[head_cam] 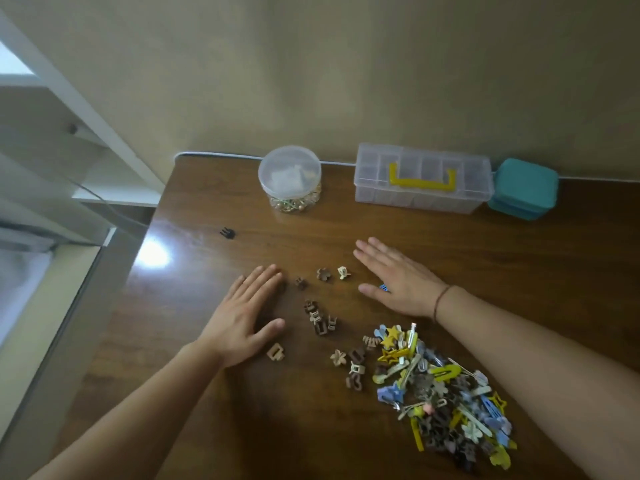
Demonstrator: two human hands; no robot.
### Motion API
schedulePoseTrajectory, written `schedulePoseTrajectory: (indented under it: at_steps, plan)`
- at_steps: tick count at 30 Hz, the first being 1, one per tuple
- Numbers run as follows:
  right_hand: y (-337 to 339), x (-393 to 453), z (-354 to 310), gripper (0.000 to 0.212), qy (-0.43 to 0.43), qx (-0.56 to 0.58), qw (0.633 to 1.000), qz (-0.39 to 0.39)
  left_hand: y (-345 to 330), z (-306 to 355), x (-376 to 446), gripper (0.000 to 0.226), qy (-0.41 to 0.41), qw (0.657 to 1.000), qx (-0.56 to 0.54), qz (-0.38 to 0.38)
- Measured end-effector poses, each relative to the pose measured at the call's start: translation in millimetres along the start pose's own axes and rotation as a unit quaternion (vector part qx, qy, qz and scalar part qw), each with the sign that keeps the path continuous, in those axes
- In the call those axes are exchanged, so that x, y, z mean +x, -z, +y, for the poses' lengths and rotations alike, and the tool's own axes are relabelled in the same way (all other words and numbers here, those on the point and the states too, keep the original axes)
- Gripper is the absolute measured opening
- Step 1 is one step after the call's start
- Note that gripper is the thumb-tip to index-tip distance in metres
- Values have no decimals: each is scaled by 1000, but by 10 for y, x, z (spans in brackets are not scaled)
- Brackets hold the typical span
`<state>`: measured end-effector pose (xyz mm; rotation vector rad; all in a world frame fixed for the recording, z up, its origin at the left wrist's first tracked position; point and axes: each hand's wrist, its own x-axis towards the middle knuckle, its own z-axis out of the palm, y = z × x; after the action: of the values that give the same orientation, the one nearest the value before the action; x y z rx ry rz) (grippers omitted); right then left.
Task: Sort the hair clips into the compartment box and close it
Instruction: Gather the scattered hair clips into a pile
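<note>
A big heap of hair clips [446,393] in yellow, blue, brown and cream lies at the near right of the wooden table [346,230]. Several small brown and beige claw clips [320,318] are scattered between my hands. My left hand [242,317] lies flat and open on the table left of them. My right hand [398,277] is spread flat farther right, with a small blue clip partly under its palm. The clear compartment box [422,178] with a yellow handle stands closed at the back by the wall.
A round clear tub [290,176] with gold pieces stands back centre. A teal lidded box [524,188] sits right of the compartment box. One black clip [227,233] lies alone at the left. A white cable runs along the wall. The table's left edge drops off near a window.
</note>
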<state>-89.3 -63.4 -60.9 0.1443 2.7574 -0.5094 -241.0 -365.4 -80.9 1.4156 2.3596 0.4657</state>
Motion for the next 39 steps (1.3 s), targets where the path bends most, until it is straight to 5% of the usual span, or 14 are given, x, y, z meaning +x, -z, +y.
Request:
schedulePoseTrajectory:
  at_steps: [13, 25, 28, 32, 35, 39]
  plan:
    - [-370, -1248, -174, 72, 41, -28, 991, -126, -413, 724, 498, 85, -98, 992, -79, 5]
    - [-184, -994, 38, 64, -102, 178, 963, 175, -566, 1183, 232, 81, -249, 956, -86, -127]
    - [-148, -903, 14, 61, -105, 185, 961, 176, -409, 871, 340, 75, -165, 978, -125, -17]
    - [-171, -888, -4, 58, -119, 194, 958, 174, 49, 49, 659, 73, 116, 952, -130, 252]
    - [-226, -959, 6, 62, -131, 205, 954, 176, 293, -442, 793, 86, 237, 946, -84, 204]
    - [-309, -1157, 40, 62, -147, 214, 947, 191, 195, -582, 766, 91, 199, 971, -34, 126]
